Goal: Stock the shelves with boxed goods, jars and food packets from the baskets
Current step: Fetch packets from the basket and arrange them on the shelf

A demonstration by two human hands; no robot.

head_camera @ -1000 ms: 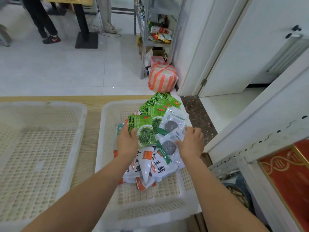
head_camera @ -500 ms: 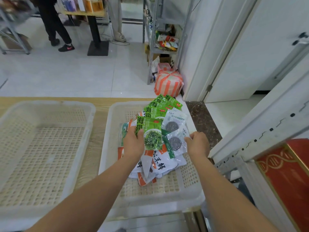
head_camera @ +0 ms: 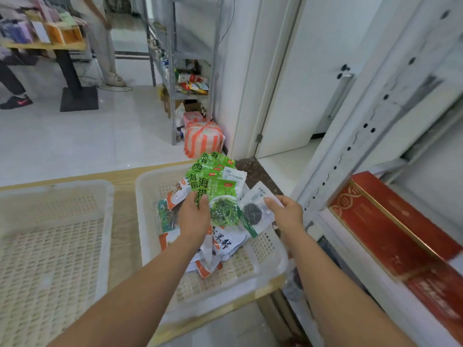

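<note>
- The left hand (head_camera: 194,216) grips a fan of green seaweed packets (head_camera: 218,194) by their lower left corners, thumb lying across the front of the nearest one and the other fingers curled behind
- From that grip the green packets spread up and away from the palm, overlapping like cards, their tops reaching toward the far right corner of the right basket (head_camera: 147,196)
- The right hand (head_camera: 288,214) pinches a white packet (head_camera: 255,209) with a dark round filling, thumb on top at the packet's right edge, fingers underneath
- That packet runs left from the pinch, tilted, and its left edge meets the lowest green packet, so the two hands' loads touch between the hands
- Both loads are held over the middle of the right basket, above a heap of loose packets (head_camera: 220,244), white with orange corners, that lies on its perforated floor toward the left wall
- The left basket (head_camera: 107,221) sits beside it on the wooden table (head_camera: 125,221), a strip of tabletop showing between their walls
- The right basket's near right corner juts past the table's near edge
- Just to the right stands the white shelf unit (head_camera: 350,151), its slotted upright near the right hand; a red box (head_camera: 390,221) with gold trim lies on a shelf there
- On the floor past the table's far edge, a striped bag (head_camera: 204,140) rests against the foot of a metal rack (head_camera: 193,71)
</note>
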